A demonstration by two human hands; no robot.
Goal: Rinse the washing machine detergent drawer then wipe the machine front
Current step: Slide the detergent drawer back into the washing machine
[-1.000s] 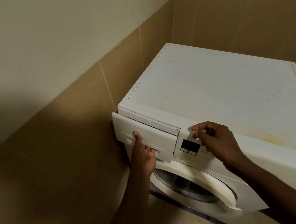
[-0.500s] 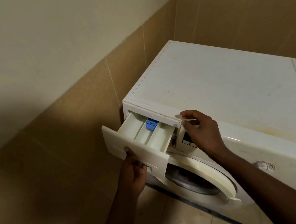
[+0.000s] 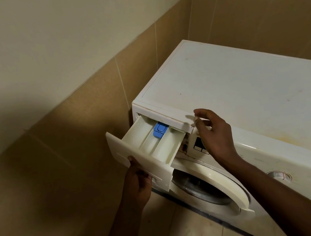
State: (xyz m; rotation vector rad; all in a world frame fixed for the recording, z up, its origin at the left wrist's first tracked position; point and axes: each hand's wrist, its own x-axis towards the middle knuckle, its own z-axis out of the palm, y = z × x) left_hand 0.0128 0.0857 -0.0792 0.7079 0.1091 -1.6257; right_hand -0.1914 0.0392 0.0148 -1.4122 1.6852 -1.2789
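Here, the left hand (image 3: 139, 181) grips the detergent drawer (image 3: 153, 140) by its front panel, fingers curled up into the handle recess from below and the thumb laid on the panel's face. The drawer stands most of the way out of its slot, its three pale compartments showing, and its back end is in the washing machine (image 3: 236, 91).

At the back of the drawer's middle compartment sits a blue cap (image 3: 159, 130), probably the release catch. A hard pull without pressing it could jam the drawer or crack its plastic.

Just right of the drawer, the right hand (image 3: 214, 132) hovers with fingers loose and apart, holding nothing. I cannot tell whether its fingertips touch the machine's top lip. Because it is not under the drawer, the whole weight hangs on the one grip at the front. If the drawer comes free suddenly, its back end could drop.

Directly below the drawer is the round door (image 3: 219, 186), which that falling end would strike. Below that is the tiled floor (image 3: 195, 233), where leftover water or detergent could spill and leave it slippery. Left of the drawer the tiled wall (image 3: 83, 115) stands near, so a sideways swing may knock the panel against it.
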